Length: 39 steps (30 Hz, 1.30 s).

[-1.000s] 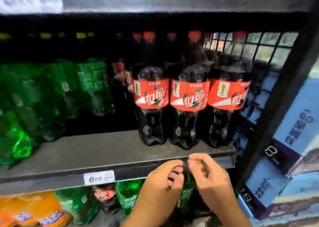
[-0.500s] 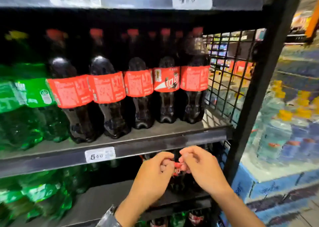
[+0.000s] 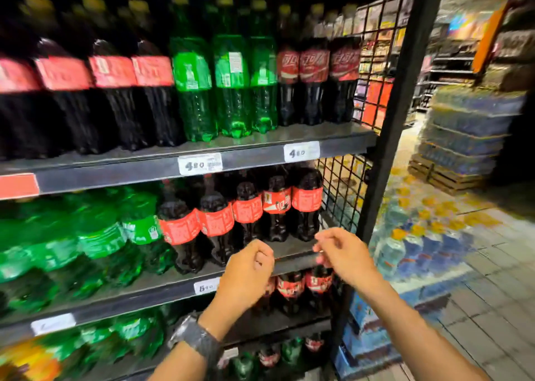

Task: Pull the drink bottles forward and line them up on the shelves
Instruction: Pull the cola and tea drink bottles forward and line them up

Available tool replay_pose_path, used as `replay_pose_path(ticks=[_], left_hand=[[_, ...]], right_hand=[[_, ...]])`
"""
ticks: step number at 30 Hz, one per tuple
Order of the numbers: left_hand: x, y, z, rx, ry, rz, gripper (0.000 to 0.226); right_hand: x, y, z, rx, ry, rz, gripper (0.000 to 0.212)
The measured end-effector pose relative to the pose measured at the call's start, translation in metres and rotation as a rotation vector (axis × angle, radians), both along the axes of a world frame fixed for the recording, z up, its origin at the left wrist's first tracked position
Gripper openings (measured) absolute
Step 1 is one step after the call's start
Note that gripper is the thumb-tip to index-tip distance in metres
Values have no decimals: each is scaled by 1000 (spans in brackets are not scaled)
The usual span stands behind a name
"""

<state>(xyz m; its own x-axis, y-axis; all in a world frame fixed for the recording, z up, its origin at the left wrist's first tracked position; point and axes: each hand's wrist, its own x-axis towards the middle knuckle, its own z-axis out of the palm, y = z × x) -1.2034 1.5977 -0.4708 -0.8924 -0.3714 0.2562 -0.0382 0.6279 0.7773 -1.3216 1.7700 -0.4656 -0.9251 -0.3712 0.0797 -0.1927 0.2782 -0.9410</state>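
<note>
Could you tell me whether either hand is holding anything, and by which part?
Nothing is held: the left hand and right hand are curled in the air before the shelf, touching nothing.

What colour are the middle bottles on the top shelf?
The middle bottles are green, in the head view.
</note>
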Motion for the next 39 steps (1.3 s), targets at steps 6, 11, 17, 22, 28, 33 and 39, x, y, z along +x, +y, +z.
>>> replay_pose_path(ticks=[6,11,17,22,28,33,39], left_hand=[[25,-11,1,59,-26,-10,14],[20,2,-17,260,-86,-108,17],[-8,-6,-21,185,-82,-73,30],[-54,-17,-11,9,-36,-32,52],[-128,-28,10,-115,107,63,58],[-169,-30,33,-411,156,299,29],[-203,-32,40,-505,-110,436,45]], right_hand=[[23,1,-2,-7,-64,-135,16],[24,3,-14,58,4,-227,18],[-14,6,-28,57,1,-220,19],[-69,-12,-25,92,39,-179,30],[-139,-33,-13,54,187,-193,56],[-179,-64,13,240,447,-307,58],[-197,-100,8,568,380,-118,110]])
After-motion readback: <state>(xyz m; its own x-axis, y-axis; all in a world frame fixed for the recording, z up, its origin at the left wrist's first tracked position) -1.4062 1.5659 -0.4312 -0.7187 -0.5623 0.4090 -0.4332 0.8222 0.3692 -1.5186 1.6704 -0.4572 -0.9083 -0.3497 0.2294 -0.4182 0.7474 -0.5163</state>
